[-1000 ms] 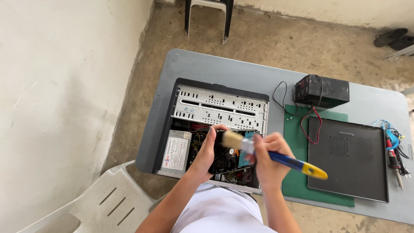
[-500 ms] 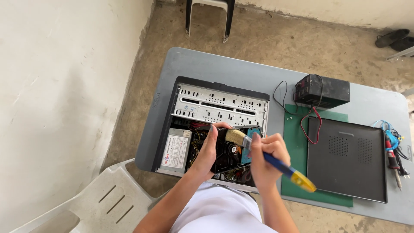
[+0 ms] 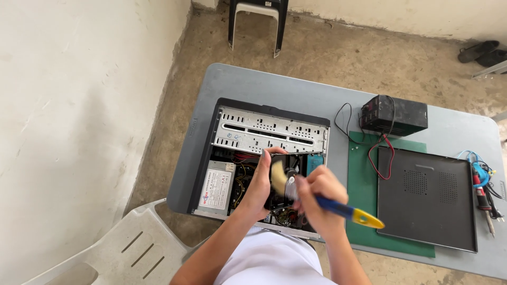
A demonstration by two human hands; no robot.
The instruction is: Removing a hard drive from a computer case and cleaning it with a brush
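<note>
Since half a second ago the brush head has swung down and leftward, from above the case's drive bay edge to lie against the black fan, and the handle now points more toward the lower right.

Nearest, the right hand (image 3: pixel 317 192) is closed in a pinch around the paintbrush (image 3: pixel 338 207), gripping the blue part of the handle just behind the ferrule; the yellow end sticks out over the green mat (image 3: pixel 364 184). Its pale bristles touch the fan (image 3: pixel 288 174), a black unit lifted just above the interior of the open computer case (image 3: pixel 264 158). The left hand (image 3: pixel 259 184) is curled around the fan's left side, fingers wrapped over its top edge, holding it steady.

By the look of it, the step in hand is dusting the fan while it is held free of the case. The next stroke seems to call for a light sweep across the blades, with the left hand keeping the fan from turning and its cables unstrained.

Further off on the grey table (image 3: pixel 274 84) lie the removed side panel (image 3: pixel 428 198), a black battery (image 3: pixel 396 115) with red and black leads, and a soldering iron (image 3: pixel 481 184) at the right edge. A white plastic chair (image 3: pixel 121 248) stands beside the table.
</note>
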